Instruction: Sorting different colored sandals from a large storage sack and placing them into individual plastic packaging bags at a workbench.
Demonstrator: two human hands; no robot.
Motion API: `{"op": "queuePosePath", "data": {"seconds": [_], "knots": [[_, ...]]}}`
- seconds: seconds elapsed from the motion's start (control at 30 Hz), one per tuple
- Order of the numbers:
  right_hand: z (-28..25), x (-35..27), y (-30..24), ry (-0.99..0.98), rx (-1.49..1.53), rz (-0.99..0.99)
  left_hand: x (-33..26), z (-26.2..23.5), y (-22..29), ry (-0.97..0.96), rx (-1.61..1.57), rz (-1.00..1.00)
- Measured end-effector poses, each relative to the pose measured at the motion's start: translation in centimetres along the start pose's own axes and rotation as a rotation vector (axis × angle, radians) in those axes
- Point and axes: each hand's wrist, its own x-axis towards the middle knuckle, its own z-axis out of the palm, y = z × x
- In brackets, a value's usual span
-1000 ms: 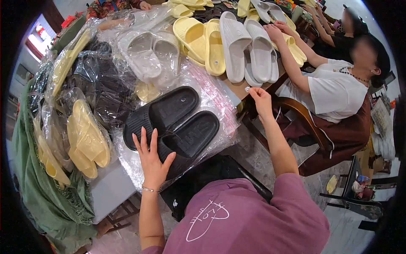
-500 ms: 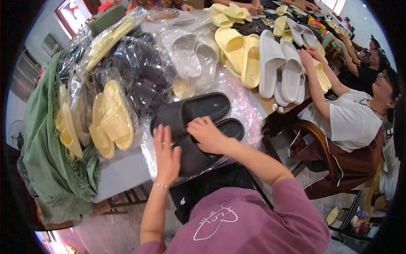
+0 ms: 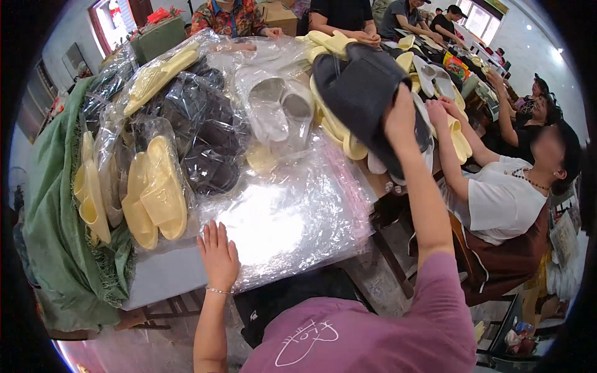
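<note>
L hand is laid flat, fingers spread; R arm is raised, R hand clenched, fingers curled.

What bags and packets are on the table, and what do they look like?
Flat clear bags: spread shiny under the left hand.
Yellow slipper packets: clear bags, left of the table.
Dark slipper packets: clear crinkly bags, middle back.
Grey slipper packet: clear bag, behind the flat bags.
Black slippers: unbagged, lifted by the right hand.
</note>
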Motion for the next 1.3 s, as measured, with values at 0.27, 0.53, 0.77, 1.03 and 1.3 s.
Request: {"op": "queuePosePath", "data": {"seconds": [0.27,0.53,0.77,1.03,1.3], "knots": [[4.3,8.9,12.2,-0.286,-0.326,0.919,-0.6,-0.4,0.1,-0.009,-0.002,-0.019],[6.6,7.3,22.0,-0.525,-0.421,0.818,-0.4,0.3,-0.1,-0.027,0.002,-0.013],[3.3,6.9,10.3,-0.525,-0.585,0.759,-0.6,-0.2,-0.3,0.019,0.004,-0.035],[8.4,0.1,-1.3,-0.107,-0.130,-0.139,-0.7,0.2,-0.2,0.108,-0.041,0.005],[17.2,-4.5,-13.7,-0.639,0.307,0.180,-0.7,0.1,-0.4,0.086,-0.039,-0.001]]}}
